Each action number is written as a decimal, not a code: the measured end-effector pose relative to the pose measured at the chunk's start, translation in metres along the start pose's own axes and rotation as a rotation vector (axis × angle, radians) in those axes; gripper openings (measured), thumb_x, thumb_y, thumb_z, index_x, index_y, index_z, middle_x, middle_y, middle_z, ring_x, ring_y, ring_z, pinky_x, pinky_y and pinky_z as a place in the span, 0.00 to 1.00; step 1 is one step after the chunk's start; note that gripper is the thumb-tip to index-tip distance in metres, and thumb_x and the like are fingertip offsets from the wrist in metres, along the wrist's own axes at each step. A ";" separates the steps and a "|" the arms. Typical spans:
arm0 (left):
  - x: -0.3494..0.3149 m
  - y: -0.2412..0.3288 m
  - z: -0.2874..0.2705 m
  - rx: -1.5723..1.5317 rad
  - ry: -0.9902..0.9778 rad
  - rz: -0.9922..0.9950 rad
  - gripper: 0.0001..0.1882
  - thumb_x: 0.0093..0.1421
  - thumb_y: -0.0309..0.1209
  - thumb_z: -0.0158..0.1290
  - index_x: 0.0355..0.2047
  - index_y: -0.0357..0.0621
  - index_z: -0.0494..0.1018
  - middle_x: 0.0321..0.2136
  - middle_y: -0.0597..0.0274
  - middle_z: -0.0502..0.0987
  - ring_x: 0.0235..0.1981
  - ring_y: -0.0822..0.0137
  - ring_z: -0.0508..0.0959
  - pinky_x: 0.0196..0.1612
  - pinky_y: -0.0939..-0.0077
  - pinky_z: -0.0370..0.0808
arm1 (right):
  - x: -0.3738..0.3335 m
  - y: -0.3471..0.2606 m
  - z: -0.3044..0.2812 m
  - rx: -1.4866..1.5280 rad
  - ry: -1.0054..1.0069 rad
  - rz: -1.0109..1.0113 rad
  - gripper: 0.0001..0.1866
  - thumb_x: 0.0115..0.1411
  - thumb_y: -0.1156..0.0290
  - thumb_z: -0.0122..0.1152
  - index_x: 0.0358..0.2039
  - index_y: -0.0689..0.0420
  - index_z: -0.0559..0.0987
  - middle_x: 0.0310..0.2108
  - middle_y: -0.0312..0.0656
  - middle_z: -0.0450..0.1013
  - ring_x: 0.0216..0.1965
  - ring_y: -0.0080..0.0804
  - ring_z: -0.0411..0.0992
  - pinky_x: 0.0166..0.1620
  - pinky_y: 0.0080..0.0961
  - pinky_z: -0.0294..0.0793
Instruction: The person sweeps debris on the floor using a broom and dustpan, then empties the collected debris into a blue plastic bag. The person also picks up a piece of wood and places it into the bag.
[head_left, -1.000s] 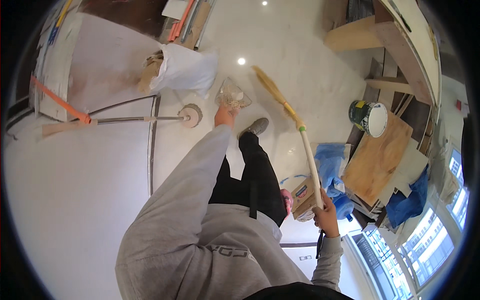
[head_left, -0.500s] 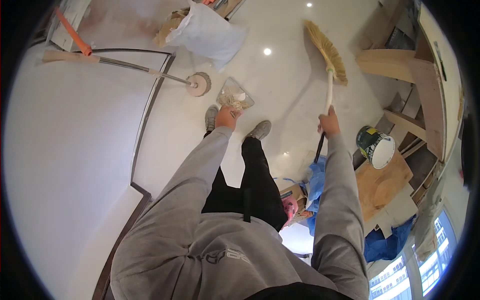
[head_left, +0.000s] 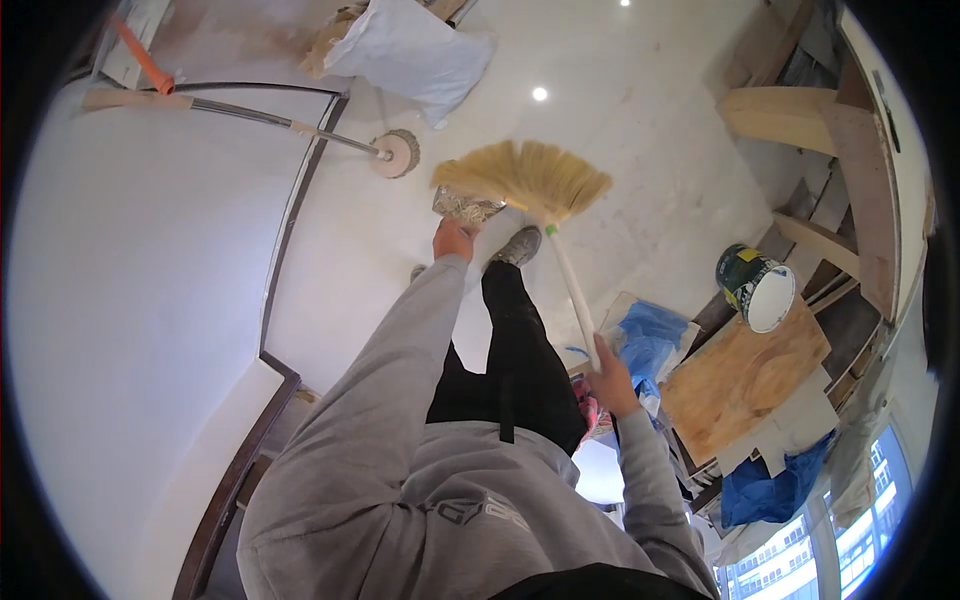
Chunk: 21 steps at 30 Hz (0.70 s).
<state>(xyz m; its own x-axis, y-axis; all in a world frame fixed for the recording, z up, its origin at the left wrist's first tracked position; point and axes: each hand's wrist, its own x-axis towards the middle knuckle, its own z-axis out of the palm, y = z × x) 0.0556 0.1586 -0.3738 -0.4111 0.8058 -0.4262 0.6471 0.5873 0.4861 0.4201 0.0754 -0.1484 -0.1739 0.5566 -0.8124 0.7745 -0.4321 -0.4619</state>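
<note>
A pale polished floor (head_left: 640, 160) littered with building materials stretches below a person in a grey sweatshirt. At left lies a long-handled tool with a round pad (head_left: 396, 153). The left hand (head_left: 453, 240) clutches a clear crumpled bag (head_left: 466, 206), held out at arm's length, just beside the straw broom (head_left: 528, 180) gripped by the right hand (head_left: 610, 380) low on its handle. A paint bucket (head_left: 757, 288) stands at right.

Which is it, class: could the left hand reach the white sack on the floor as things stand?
Probably not: the left hand already holds a clear packet, and the white sack lies apart, beyond the outstretched arm.
</note>
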 end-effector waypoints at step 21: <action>-0.056 -0.140 -0.205 -0.280 -0.073 0.282 0.19 0.61 0.43 0.63 0.31 0.36 0.78 0.27 0.59 0.80 0.32 0.64 0.78 0.39 0.68 0.75 | -0.285 -0.079 0.160 1.214 0.392 0.432 0.27 0.57 0.78 0.53 0.59 0.49 0.67 0.21 0.31 0.63 0.14 0.19 0.61 0.15 0.18 0.62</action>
<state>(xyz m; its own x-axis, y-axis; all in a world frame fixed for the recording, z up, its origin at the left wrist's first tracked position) -0.1435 0.0463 -0.2619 -0.1897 0.9367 -0.2944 0.5236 0.3502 0.7767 0.3107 -0.1626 0.0629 0.2874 0.2937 -0.9117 -0.3363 -0.8603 -0.3832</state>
